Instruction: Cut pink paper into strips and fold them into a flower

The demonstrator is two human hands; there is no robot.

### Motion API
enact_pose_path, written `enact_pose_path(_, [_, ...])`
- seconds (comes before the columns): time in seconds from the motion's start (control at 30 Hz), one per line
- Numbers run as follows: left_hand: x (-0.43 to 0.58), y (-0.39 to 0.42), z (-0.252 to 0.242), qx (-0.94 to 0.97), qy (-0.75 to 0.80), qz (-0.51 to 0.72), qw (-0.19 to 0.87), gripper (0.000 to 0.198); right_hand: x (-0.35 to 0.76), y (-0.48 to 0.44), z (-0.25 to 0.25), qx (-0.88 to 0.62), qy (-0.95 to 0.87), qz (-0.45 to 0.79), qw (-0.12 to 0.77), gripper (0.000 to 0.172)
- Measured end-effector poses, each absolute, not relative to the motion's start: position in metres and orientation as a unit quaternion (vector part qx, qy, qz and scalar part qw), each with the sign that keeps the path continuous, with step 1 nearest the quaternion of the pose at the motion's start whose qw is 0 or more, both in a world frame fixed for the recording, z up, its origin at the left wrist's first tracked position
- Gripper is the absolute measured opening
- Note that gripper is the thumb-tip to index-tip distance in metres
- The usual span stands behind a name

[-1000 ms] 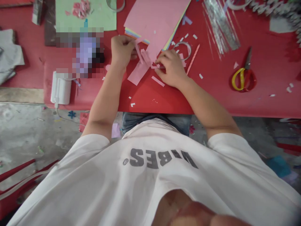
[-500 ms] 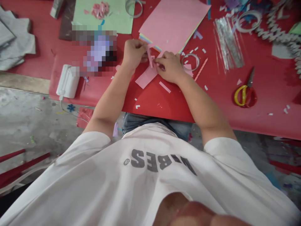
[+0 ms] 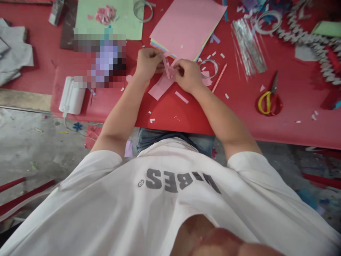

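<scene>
My left hand (image 3: 147,64) and my right hand (image 3: 186,74) meet over the red table (image 3: 170,110), both pinched on thin pink paper strips (image 3: 167,68) held between them. A larger pink paper piece (image 3: 160,88) lies flat just under the hands. Behind them sits a stack of coloured sheets with a pink sheet on top (image 3: 186,25). A loose pink strip (image 3: 181,97) rests on the table near my right wrist.
Yellow-handled scissors (image 3: 268,99) lie at the right. A tape ring (image 3: 209,67) and a pink stick (image 3: 218,78) sit beside my right hand. A white device (image 3: 70,96) sits at the left edge. Green paper (image 3: 106,17), clear strips (image 3: 247,42) and paper chains (image 3: 314,42) lie at the back.
My right hand has moved left to meet the left hand, and both now pinch the pink strips together. The view has shifted a little.
</scene>
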State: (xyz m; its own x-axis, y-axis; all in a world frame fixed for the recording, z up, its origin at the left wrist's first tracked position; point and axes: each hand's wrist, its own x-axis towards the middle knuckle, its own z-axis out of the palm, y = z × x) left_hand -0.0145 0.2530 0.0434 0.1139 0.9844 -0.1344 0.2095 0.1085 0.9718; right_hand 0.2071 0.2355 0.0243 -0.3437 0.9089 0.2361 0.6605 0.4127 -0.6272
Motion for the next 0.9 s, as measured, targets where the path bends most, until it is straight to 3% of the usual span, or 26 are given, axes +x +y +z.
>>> enact_pose_path(0.27, [-0.01, 0.258, 0.022, 0.562, 0.532, 0.378, 0.508, 0.046, 0.214, 0.241, 0.019, -0.435, -0.716, 0.378, 0.394, 0.014])
enact_pose_path(0.4, [-0.007, 0.259, 0.016, 0.541, 0.533, 0.42, 0.497, 0.024, 0.212, 0.24, 0.025, -0.482, -0.676, 0.423, 0.362, 0.019])
enact_pose_path(0.57, [0.005, 0.245, 0.023, 0.519, 0.55, 0.453, 0.472, 0.01, 0.213, 0.232, 0.043, -0.537, -0.617, 0.494, 0.293, 0.061])
enact_pose_path(0.73, [0.008, 0.234, 0.036, 0.511, 0.56, 0.4, 0.514, 0.021, 0.211, 0.232, 0.047, -0.488, -0.597, 0.533, 0.348, 0.053])
enact_pose_path(0.83, [0.009, 0.235, 0.034, 0.498, 0.579, 0.38, 0.522, 0.039, 0.209, 0.231, 0.046, -0.478, -0.589, 0.536, 0.371, 0.062])
enact_pose_path(0.9, [0.01, 0.237, 0.03, 0.494, 0.574, 0.386, 0.527, 0.038, 0.208, 0.229, 0.048, -0.494, -0.586, 0.526, 0.368, 0.064])
